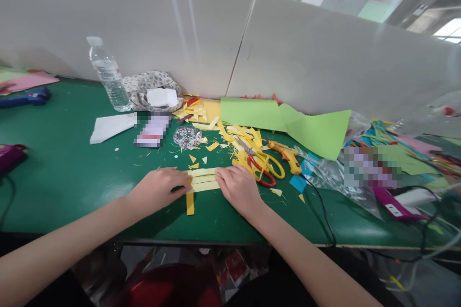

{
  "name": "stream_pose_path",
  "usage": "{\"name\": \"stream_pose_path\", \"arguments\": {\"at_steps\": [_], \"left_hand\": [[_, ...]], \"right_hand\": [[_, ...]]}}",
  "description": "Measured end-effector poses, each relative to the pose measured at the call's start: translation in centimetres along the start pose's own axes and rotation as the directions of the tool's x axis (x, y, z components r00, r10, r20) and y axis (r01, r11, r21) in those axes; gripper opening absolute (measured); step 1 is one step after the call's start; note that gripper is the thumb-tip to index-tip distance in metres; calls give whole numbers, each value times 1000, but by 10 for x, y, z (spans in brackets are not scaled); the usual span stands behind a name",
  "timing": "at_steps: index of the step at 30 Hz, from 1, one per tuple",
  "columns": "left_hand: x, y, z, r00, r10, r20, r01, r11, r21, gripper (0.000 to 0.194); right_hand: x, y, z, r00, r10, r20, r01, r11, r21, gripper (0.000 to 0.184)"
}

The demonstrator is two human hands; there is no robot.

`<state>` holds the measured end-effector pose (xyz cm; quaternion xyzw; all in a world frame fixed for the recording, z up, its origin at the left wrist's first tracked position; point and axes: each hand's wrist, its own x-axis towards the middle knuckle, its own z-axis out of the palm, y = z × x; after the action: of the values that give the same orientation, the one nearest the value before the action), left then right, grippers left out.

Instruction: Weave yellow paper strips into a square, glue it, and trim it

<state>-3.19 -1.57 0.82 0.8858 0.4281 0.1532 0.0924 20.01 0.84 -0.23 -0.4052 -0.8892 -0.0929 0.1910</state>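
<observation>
Pale yellow paper strips (203, 179) lie side by side on the green table (65, 172), crossed by a darker yellow strip (189, 203) that sticks out toward me. My left hand (158, 189) presses its curled fingers on the strips' left end. My right hand (238, 187) holds the right end, fingers bent down onto the paper. Both hands rest on the table.
Red and yellow scissors (264, 165) and a yellow glue gun (286, 153) lie right of my hands among yellow scraps. Green paper sheets (288, 122), a water bottle (110, 76), a bag of wiggle eyes (187, 137), white paper (110, 126) and a plastic bag (331, 172) surround them.
</observation>
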Motion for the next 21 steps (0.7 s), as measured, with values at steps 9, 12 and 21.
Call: {"name": "stream_pose_path", "arguments": {"at_steps": [9, 12, 21], "left_hand": [[-5, 3, 1, 999, 15, -42, -14, 999, 31, 26], [-5, 5, 2, 999, 18, -45, -16, 999, 52, 26], [-7, 12, 4, 999, -33, 20, 29, 986, 162, 30]], "right_hand": [[-1, -5, 2, 1000, 5, -15, -4, 998, 63, 22], [0, -5, 4, 999, -53, 9, 53, 996, 67, 23], [1, -12, -3, 975, -189, 120, 172, 975, 139, 44]]}}
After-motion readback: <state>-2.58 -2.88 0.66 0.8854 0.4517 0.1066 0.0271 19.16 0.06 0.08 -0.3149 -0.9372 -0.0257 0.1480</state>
